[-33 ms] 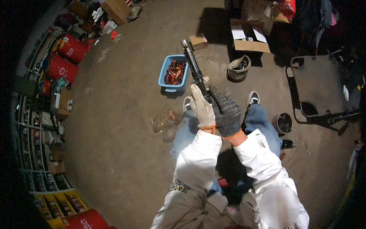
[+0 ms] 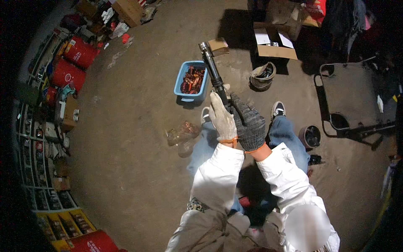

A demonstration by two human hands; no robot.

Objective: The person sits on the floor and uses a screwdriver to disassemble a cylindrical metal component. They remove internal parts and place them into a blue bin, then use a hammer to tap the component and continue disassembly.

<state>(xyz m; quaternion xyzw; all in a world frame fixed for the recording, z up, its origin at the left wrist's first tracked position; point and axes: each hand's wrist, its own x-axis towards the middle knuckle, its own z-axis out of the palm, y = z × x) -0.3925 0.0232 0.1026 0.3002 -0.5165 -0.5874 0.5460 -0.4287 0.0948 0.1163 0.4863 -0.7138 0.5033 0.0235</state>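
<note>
A long dark cylindrical metal part (image 2: 215,74) with a shiny ringed tip points up and away from me, tilted slightly left. My left hand (image 2: 221,117), in an off-white knit glove, is closed round its lower end from the left. From the other side my right hand (image 2: 250,125), in a dark grey glove with an orange cuff, grips the same end. The palms hide that end, so its shape there cannot be made out. Beyond my hands, left of the part, a light blue plastic tub (image 2: 178,80) holds several reddish copper-coloured pieces (image 2: 193,80).
Near my right leg stands a round container (image 2: 305,135) of dark pieces; farther off are a bucket (image 2: 261,84) and an open cardboard box (image 2: 277,51). A folding frame chair (image 2: 352,92) is at right. Red drums (image 2: 67,75) and shelving (image 2: 31,159) line the left.
</note>
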